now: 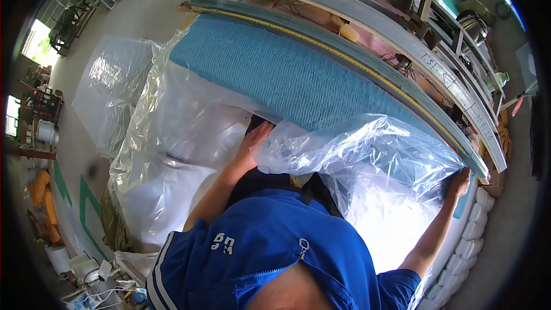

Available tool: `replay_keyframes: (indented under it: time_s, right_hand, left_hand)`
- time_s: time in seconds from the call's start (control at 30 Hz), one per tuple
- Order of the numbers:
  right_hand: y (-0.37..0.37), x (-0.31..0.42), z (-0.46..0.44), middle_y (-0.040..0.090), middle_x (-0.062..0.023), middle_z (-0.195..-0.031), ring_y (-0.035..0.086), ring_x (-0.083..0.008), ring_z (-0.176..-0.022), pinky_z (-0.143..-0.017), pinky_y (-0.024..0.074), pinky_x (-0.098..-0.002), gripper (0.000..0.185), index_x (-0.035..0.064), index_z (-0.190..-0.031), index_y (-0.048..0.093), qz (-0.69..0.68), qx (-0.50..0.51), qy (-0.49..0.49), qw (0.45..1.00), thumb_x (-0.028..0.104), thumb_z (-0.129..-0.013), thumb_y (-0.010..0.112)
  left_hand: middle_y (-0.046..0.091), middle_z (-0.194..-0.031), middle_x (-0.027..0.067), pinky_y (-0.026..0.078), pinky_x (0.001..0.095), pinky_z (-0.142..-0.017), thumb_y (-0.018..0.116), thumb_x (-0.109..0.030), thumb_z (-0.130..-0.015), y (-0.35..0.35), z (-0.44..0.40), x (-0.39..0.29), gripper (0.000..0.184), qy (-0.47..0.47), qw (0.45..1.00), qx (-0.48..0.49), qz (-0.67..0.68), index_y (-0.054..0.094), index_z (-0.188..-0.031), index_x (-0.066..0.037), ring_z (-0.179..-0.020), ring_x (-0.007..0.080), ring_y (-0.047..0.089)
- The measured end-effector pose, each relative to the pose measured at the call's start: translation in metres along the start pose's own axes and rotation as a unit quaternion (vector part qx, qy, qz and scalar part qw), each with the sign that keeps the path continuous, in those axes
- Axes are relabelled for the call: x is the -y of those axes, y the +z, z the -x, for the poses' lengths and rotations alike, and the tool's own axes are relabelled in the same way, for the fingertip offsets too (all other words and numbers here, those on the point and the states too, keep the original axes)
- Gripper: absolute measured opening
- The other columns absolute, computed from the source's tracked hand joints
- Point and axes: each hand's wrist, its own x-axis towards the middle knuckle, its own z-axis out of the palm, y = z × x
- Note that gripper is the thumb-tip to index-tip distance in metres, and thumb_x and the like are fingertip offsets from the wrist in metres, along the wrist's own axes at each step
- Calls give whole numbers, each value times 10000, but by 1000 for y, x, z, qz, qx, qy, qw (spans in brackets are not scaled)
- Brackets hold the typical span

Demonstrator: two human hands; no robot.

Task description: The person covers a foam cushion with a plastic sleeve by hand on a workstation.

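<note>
Blue ribbed material [270,74] lies in a long curved-looking band across the bench. Crumpled clear plastic film [344,143] covers its near edge and hangs toward my body. My left hand [256,140] is at the film's left part, beside the near edge of the blue material, its fingers bent against the film and partly hidden. My right hand [459,182] is closed on the film at the far right end of the blue material. A yellow measuring tape [338,54] runs along the material's far edge.
Metal rails with handwritten marks [453,74] lie beyond the tape. More clear film [138,132] spreads at the left. White wrapped bundles [470,235] line the right edge. Orange cloth [46,201] and a cluttered shelf with cables [97,287] are at lower left.
</note>
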Motion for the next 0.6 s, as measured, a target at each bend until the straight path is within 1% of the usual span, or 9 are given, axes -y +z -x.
replay_keyframes:
  time_s: [0.1,0.2,0.27,0.3,0.33,0.47,0.53,0.57,0.6]
  right_hand:
    - [-4,4,0,625,-148,-1017,579,-369,-960,-767,434,-470,311,158,-1032,538,7,7,32,999,338,-897,323]
    - [-5,6,1,624,-149,-1026,578,-365,-976,-780,437,-472,319,161,-1045,535,6,4,29,1000,346,-904,317]
    - [2,-6,-7,624,-125,-1055,575,-353,-1000,-791,438,-476,321,172,-1081,532,7,-2,23,1000,348,-909,326]
    - [7,-14,-10,621,-110,-1075,575,-352,-1001,-789,439,-478,321,181,-1101,532,7,-7,8,1000,342,-909,331]
    - [13,-16,-10,619,-94,-1094,575,-352,-1002,-786,439,-480,324,190,-1122,531,5,-11,-8,1000,335,-909,336]
    - [-8,4,6,602,-120,-1120,560,-342,-1024,-789,442,-441,317,116,-1133,539,-62,-21,-6,998,289,-890,429]
    - [-14,9,10,608,-119,-1089,560,-354,-1013,-787,441,-460,290,120,-1107,523,-15,-12,-10,1000,282,-872,473]
    - [-15,10,13,615,-115,-1084,570,-366,-984,-767,442,-470,282,149,-1114,519,-17,-33,-28,999,272,-862,485]
    - [-16,11,17,622,-110,-1079,579,-379,-955,-748,443,-480,282,177,-1121,515,-18,-53,-46,997,261,-852,498]
  left_hand:
    - [583,-1122,152,428,409,-900,632,-116,-723,1,-35,-21,390,188,981,41,-15,581,-1104,-48,-1070,325,532]
    - [614,-1017,145,452,385,-849,608,-70,-747,-69,-47,-85,260,-19,981,131,140,611,-1006,-36,-987,299,575]
    - [632,-923,84,475,336,-765,519,-100,-868,-150,-53,-103,186,128,956,-147,-217,609,-1002,-8,-878,190,606]
    - [625,-882,52,478,287,-696,517,-76,-878,-198,-51,-109,152,-20,940,-275,-201,617,-975,-14,-805,135,595]
    - [611,-843,25,469,252,-648,513,-113,-897,-243,-54,-134,140,-64,918,-388,51,597,-968,-26,-748,112,577]
    - [565,-912,41,444,260,-754,550,-63,-863,-279,-47,-86,155,-4,835,-550,14,552,-1017,-49,-847,109,527]
    - [538,-1056,36,439,328,-841,468,-290,-942,-207,-30,-18,291,-39,768,-424,478,483,-1164,-103,-944,145,522]
    - [514,-1150,35,417,362,-901,431,-351,-952,-159,-3,76,360,70,723,-190,661,453,-1232,-126,-1005,163,509]
    - [507,-1188,54,410,363,-906,432,-336,-951,-105,-14,39,382,-167,694,-320,623,433,-1269,-125,-1051,172,489]
